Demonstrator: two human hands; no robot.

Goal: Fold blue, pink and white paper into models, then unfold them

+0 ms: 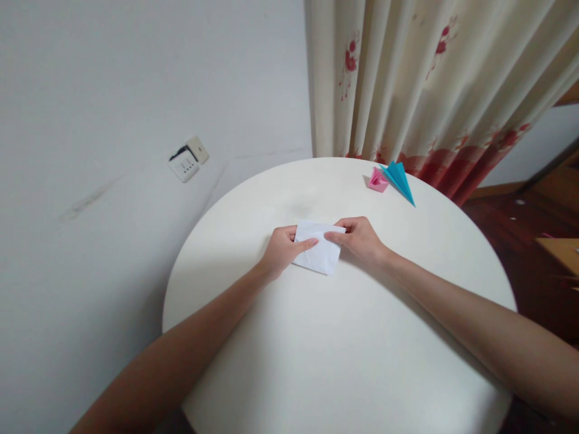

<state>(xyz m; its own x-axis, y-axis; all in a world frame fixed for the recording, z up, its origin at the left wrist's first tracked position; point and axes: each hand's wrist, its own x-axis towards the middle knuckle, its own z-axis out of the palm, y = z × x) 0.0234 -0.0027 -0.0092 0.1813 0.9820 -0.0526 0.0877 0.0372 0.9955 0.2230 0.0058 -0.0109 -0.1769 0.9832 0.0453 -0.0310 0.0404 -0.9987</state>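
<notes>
The left hand (281,249) and right hand (360,239) each have a closed grip on a flat, four-sided piece of white paper (317,257), lightly creased, over the round white desk (325,343).

The sheet (319,256) is thin matt paper, slightly creased. Far right, the pink figure (377,181) and blue plane (398,179) are crisp matt paper. The tabletop (316,349) looks smooth with a soft sheen, the far curtain (398,72) cloth, the left wall (113,90) matt and scuffed, its socket (183,167) smooth plastic.
</notes>
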